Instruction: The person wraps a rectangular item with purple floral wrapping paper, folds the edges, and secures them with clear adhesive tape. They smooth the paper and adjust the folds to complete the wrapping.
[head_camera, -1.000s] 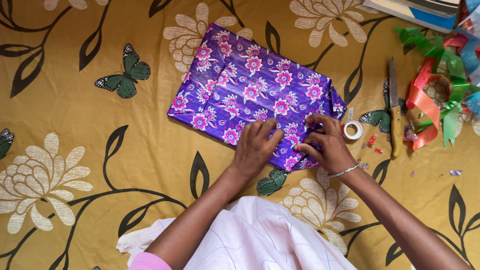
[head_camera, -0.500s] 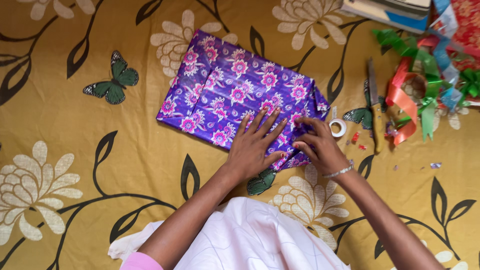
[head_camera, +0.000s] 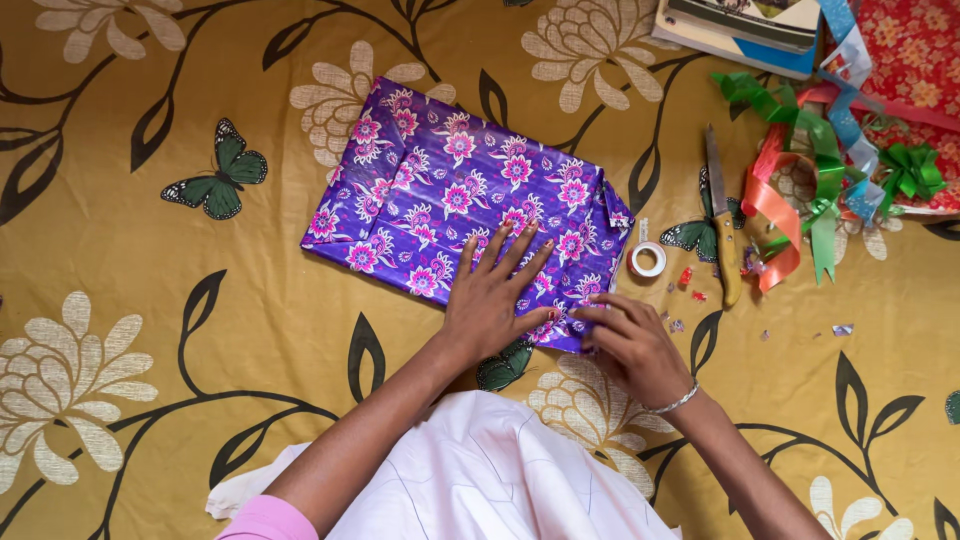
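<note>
The left hand (head_camera: 490, 305) lies flat, fingers spread, on the purple flower-printed wrapped parcel (head_camera: 450, 190) while the right hand (head_camera: 625, 345) pinches its near corner fold (small white tape roll (head_camera: 648, 259) just beyond), probably awaiting taping.

Patterned cloth (head_camera: 120, 300), maybe bedspread: wrapped parcel (head_camera: 440, 190), tape roll (head_camera: 648, 259), knife (head_camera: 722, 232), ribbons (head_camera: 810, 170)

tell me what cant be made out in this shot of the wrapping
All in the head view:
- What the purple flowered parcel holds: the paper covers it.
- The parcel's near corner: the right hand covers it, and the left hand lies flat beside it.
- The books and red patterned sheet: cut off by the frame edges.
- The scraps by the knife and tape roll: too small to tell.
</note>
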